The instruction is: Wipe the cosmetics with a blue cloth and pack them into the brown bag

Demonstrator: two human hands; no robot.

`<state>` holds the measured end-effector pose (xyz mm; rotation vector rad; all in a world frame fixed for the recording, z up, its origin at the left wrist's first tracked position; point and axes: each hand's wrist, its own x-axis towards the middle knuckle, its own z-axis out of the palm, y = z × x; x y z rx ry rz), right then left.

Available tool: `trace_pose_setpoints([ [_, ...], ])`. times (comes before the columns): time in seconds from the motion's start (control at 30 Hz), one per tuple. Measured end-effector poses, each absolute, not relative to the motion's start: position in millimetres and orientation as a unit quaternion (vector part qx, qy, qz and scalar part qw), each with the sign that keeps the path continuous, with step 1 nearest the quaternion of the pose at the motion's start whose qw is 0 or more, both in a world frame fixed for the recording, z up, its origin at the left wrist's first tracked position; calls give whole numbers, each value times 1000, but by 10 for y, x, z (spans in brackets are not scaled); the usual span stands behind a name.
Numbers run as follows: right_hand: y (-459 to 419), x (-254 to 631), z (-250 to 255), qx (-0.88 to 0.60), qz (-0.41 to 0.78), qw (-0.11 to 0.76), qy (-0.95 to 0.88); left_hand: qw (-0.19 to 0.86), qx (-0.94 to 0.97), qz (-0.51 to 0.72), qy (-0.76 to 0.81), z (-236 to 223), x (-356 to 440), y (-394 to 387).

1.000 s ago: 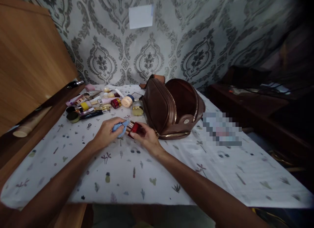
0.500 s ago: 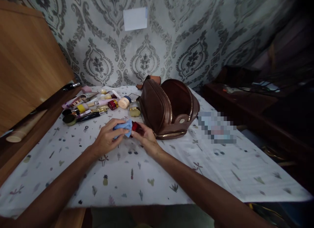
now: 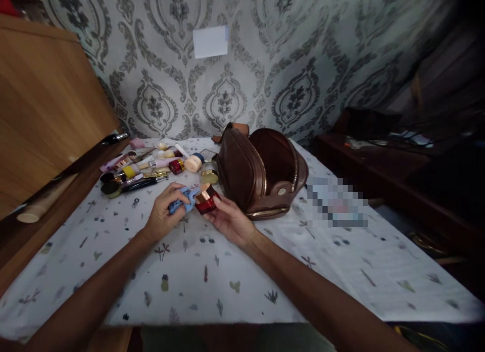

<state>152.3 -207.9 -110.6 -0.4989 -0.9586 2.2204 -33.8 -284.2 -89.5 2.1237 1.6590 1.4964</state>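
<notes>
My left hand (image 3: 163, 211) is closed round a small blue cloth (image 3: 179, 200), which touches a red jar with a gold lid (image 3: 205, 200). My right hand (image 3: 227, 218) cups that jar from below with its fingers curled round it. Both hands rest just above a white tablecloth with small printed motifs (image 3: 212, 271). An open brown leather bag (image 3: 261, 171) with a gold zip stands right behind the jar.
Several cosmetic tubes, jars and brushes (image 3: 147, 162) lie in a cluster at the far left of the table. A wooden panel (image 3: 45, 104) rises on the left, a dark side table (image 3: 382, 160) on the right. Patterned wallpaper with a white note (image 3: 210, 41) is behind.
The blue cloth has slid off the jar towards the left, so the jar's gold lid shows again. My right hand has turned the jar and tipped it up.
</notes>
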Motion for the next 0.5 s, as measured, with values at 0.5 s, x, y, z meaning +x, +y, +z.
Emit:
trace_pose_setpoints([
  [0.5,-2052,1568,-1071,-194,894,192,-356,182,653,503,537,-869,-249,-2855],
])
